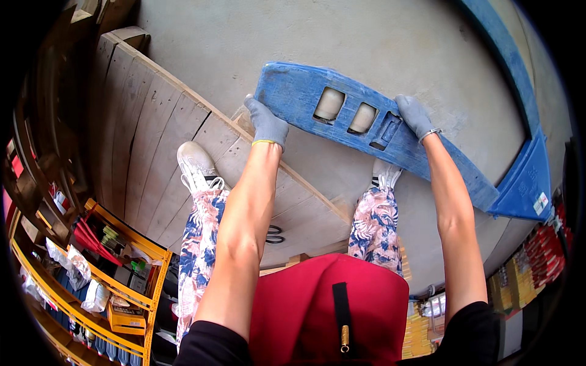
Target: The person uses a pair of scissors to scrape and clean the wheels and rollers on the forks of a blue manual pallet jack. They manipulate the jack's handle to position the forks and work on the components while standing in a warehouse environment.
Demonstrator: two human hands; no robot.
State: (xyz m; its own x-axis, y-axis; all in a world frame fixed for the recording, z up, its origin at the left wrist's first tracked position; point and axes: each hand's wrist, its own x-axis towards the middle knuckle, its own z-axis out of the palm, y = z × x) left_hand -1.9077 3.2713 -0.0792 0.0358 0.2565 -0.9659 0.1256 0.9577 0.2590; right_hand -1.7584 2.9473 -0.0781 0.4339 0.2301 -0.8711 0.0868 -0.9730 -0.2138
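A scuffed blue pallet jack fork (pixel 290 91) stretches across the upper middle of the view, sloping down to the right. Two pale rollers (pixel 329 104) show through rectangular openings in it. My left hand (pixel 267 124), in a grey glove with a yellow cuff, is closed round the fork's left end. Farther right, my right hand (pixel 416 116), also gloved in grey, grips the fork's far edge beside the last opening; its fingertips are partly hidden. The fork joins the blue body of the pallet jack (pixel 522 183) at the right.
A wooden pallet (pixel 165 116) lies at the left, my left foot on it. My right foot is on the concrete floor (pixel 366 36). An orange shelf rack (pixel 152 293) with goods stands lower left. Black-handled scissors (pixel 274 234) lie near my left forearm. Stacked packages (pixel 525 280) stand lower right.
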